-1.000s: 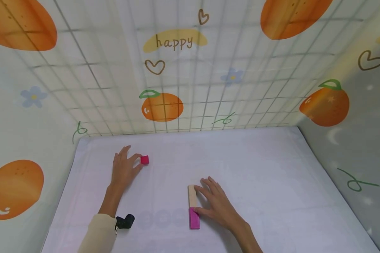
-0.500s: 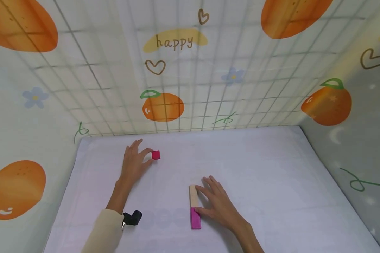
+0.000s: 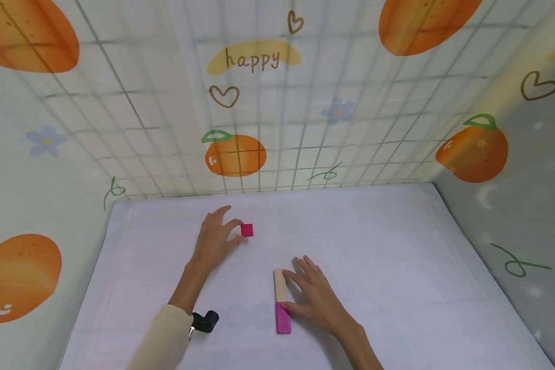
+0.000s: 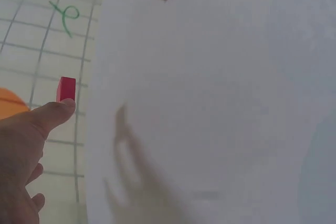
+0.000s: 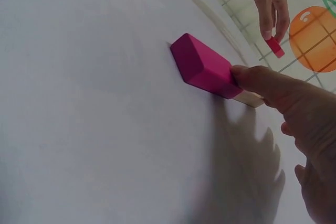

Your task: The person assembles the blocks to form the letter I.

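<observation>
My left hand point(image 3: 214, 241) pinches a small red cube point(image 3: 247, 230) between thumb and index finger, the other fingers spread. In the left wrist view the red cube point(image 4: 66, 88) stands out past the thumb, and the hand's shadow falls on the cloth. My right hand point(image 3: 321, 298) touches two flat blocks lying end to end in a line. Its thumb rests on the magenta block point(image 3: 283, 318), seen large in the right wrist view; its index fingertip meets the plain wooden block point(image 3: 280, 285) near the far end. The remaining right fingers lie loosely extended.
A white cloth surface point(image 3: 388, 267) lies under both hands. Behind it rises a grid-patterned curtain point(image 3: 296, 118) with printed oranges, and similar fabric hangs at both sides. A small black device point(image 3: 206, 321) sits at the left cuff.
The left hand has moved to the right with the red cube, nearer to the two blocks. My right hand and those blocks stay in place.
</observation>
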`<state>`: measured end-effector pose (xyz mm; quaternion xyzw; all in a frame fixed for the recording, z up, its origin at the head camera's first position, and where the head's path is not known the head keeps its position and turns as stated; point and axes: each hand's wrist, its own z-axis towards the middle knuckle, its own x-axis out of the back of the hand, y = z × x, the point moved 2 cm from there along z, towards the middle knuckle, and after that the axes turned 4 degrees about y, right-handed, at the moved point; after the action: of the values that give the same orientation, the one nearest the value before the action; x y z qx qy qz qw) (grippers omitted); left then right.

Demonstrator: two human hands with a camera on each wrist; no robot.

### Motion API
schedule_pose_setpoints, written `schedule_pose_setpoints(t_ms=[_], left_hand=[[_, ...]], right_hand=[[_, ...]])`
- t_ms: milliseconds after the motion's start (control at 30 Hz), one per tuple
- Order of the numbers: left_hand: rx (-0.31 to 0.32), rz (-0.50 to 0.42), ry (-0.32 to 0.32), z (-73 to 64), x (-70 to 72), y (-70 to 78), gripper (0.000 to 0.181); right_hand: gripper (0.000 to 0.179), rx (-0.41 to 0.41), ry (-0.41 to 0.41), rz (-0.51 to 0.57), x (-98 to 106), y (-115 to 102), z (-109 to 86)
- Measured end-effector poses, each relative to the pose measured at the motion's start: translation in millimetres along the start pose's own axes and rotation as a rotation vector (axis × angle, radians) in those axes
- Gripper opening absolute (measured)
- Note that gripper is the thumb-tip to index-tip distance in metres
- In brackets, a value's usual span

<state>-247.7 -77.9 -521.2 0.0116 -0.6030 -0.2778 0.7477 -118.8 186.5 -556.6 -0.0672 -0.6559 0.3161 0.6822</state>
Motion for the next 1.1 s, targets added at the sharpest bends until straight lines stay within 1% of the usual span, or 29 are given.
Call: schedule_pose_setpoints(t_ms=[200,333,467,700,900,1100], left_hand=[[-0.040,0.004,-0.017,-0.9,-16.0,19.9,0.032],[-0.059,0.017,-0.021,-3.0,-25.5,28.1,0.031],[-0.084,0.031,-0.023,-5.0,-33.7,33.3,0.033],[-0.092,0.045,-0.059,-9.8,-43.8,40.6,0.039],[-0.127,0.063,-0.058,-14.0,-50.4,49.2,0.038],[-0.141,0.043,-0.055,-18.6,-58.7,54.2,0.036]], right_hand=[[0.076,-0.013,-0.018,-0.038,1,-2,3.4],[0.076,-0.023,-0.034,-0.052,0,-2,4.9],[0.076,-0.019,-0.031,-0.048,0,-2,4.9],[0.074,0.017,0.013,-0.036,1,0,3.4],[0.075,-0.005,-0.004,-0.043,0,1,3.9],[0.075,-0.009,-0.019,-0.042,-3,2,2.0]])
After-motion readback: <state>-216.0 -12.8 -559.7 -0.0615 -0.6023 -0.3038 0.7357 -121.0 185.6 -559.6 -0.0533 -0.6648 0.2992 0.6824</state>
